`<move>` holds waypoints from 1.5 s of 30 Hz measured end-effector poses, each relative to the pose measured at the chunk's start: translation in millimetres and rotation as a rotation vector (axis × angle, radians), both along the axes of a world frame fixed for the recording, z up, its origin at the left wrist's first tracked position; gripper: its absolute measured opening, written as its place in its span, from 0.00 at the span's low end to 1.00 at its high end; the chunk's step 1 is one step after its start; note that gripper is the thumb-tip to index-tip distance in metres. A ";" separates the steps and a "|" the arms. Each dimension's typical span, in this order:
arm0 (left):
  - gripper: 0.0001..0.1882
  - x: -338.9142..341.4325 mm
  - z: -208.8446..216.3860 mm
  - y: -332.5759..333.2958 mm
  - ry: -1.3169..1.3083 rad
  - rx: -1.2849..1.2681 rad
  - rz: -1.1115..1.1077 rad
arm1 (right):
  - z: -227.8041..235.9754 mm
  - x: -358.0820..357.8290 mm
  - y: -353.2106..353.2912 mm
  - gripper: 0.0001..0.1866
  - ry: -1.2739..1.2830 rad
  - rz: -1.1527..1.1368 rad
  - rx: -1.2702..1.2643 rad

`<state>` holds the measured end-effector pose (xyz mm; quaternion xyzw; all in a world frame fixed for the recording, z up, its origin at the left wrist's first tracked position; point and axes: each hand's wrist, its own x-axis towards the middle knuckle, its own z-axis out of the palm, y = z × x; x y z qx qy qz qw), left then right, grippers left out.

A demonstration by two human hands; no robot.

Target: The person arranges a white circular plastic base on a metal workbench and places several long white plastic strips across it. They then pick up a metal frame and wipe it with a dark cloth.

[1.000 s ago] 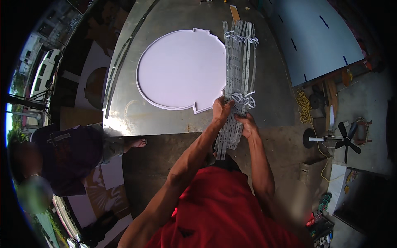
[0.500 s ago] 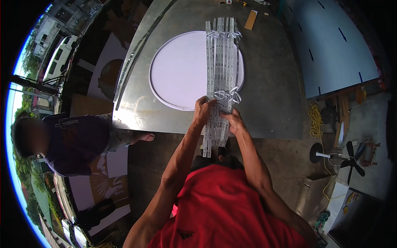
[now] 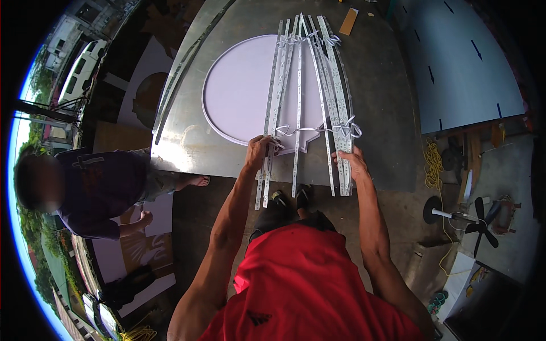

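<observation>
Several long, thin LED light bars (image 3: 299, 85), linked by white wires (image 3: 310, 130), lie fanned out over a round white panel (image 3: 236, 85) with a raised rim and a pointed corner at its near side. My left hand (image 3: 259, 150) is closed around the near part of the left-hand bars. On the other side, my right hand (image 3: 355, 162) grips the bunched right-hand bars, its thumb and fingers wrapped about their edges. One bar rests alone between the two groups. The near ends of the bars overhang the front edge of the metal table (image 3: 381, 113).
Long curved metal strips (image 3: 190, 57) lie along the table's left side, and a brown piece (image 3: 348, 21) sits at the far right. A person in a dark shirt (image 3: 94, 182) is at the left. Yellow cord (image 3: 433, 165) and a black-bladed fan (image 3: 481, 227) are at the right.
My hands have moved apart, left and right, spreading the bundled bars into groups. The wires between them are drawn out, and the panel's pointed corner now shows. The other person's forearm has come into sight.
</observation>
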<state>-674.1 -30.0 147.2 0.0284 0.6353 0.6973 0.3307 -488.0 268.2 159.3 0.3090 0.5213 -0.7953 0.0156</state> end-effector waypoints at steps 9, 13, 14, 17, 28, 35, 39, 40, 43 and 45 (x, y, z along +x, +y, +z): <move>0.15 38.3 13.4 -42.3 -0.046 -0.037 0.135 | -1.8 49.2 22.9 0.17 -0.010 -0.044 0.110; 0.16 40.1 8.4 -67.2 -0.038 -0.071 0.118 | 2.3 56.4 13.0 0.17 -0.075 -0.111 0.109; 0.16 41.5 6.2 -75.3 -0.054 -0.048 0.100 | 1.1 57.3 8.0 0.18 -0.073 -0.132 0.116; 0.16 47.7 -2.2 -100.0 -0.079 -0.015 0.099 | -1.2 59.7 -2.2 0.18 -0.092 -0.162 0.175; 0.15 59.1 -1.6 -128.1 -0.289 0.195 0.063 | 14.1 40.6 -36.0 0.31 -0.576 -0.024 1.724; 0.15 91.3 7.8 -92.9 -0.292 0.199 0.087 | 18.9 17.0 -221.4 0.17 -0.104 -0.016 0.900; 0.13 102.0 -5.6 -84.6 -0.385 0.282 0.141 | -17.1 20.9 -301.2 0.25 -0.071 -0.053 0.725; 0.13 98.3 -15.9 -89.5 -0.339 0.264 0.129 | -15.4 20.6 -312.0 0.24 -0.111 -0.124 0.583; 0.15 89.4 -11.0 -98.0 -0.188 0.110 -0.077 | -55.2 21.5 -325.3 0.22 -0.128 -0.317 0.422; 0.18 82.8 4.0 -97.6 -0.019 -0.143 -0.134 | -79.3 29.8 -318.7 0.22 -0.128 -0.330 0.359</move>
